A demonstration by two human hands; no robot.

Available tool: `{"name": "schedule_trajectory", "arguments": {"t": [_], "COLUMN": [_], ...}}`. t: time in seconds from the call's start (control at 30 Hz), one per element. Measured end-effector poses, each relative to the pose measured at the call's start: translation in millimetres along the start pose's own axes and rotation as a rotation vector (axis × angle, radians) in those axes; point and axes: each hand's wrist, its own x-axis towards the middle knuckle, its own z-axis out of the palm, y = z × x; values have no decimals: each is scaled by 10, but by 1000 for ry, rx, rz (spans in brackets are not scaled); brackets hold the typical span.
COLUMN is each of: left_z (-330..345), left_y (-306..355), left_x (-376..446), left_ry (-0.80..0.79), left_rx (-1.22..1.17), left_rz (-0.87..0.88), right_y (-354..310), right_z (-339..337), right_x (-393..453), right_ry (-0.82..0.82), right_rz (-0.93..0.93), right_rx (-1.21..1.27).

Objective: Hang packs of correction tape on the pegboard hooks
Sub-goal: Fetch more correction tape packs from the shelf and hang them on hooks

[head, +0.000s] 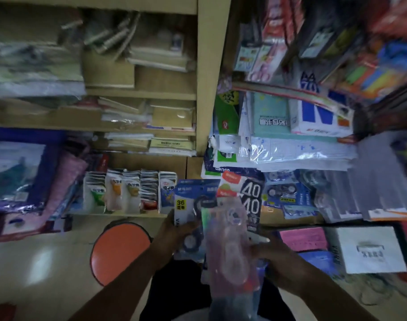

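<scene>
Fingers of left hand (174, 224) clasp a blue correction tape pack (193, 205); right hand (265, 247) grips a clear pack (230, 239).

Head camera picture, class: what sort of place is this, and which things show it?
Most likely a stationery shop. Wooden shelves hold stacked notebooks, a display box holds rows of small packs, and the left hand holds a carded correction tape pack.

A small stationery shop.
Wood shelves (140, 96) stacked with notebooks (161, 54), a row of carded packs (130, 191) standing upright, paper reams (318, 117) (wrapped in plastic), and boxes marked 40 (251, 193) crowd every surface.
</scene>
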Motion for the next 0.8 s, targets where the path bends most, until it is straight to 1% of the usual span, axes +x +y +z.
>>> {"name": "schedule_trajectory", "arguments": {"t": [0.07,0.13,0.23,0.33,0.4,0.47,0.5,0.57,0.63,0.67,0.73,0.8], "left_z": [75,117,140,131,132,114,113,106,115,107,80,66], "left_y": [170,307,516,642,712,717,716,703,698,688,617,543], "left_x": [-154,-257,-371,-400,-446,-485,-497,-533,-561,-559,-493,-414], "left_ry": [-53,-86,-88,-100,-93,-60,-49,-47,-35,-14,68,121], "left_rx": [-12,-29,-24,11,26,14,9,-6,-8,6,79,131], "left_rz": [37,72,130,178,195,216,227,265,279,283,287,272], "right_y": [-22,-37,-82,-134,-114,-6,45,132,152,161,132,109], "right_z": [173,264,317,339,371,376,355,286,245,247,270,254], "right_x": [-155,-218,-226,-217,-241,-176,-143,-92,-101,-134,-200,-231], "right_ry": [-56,-71,-71,-108,-100,-60,-17,70,98,86,113,165], "right_rz": [-28,-75,-143,-177,-176,-209,-217,-226,-275,-281,-275,-335], "right_rx": [-111,-200,-246,-299,-309,-343,-390,-377,-424,-446,-460,-567]}}
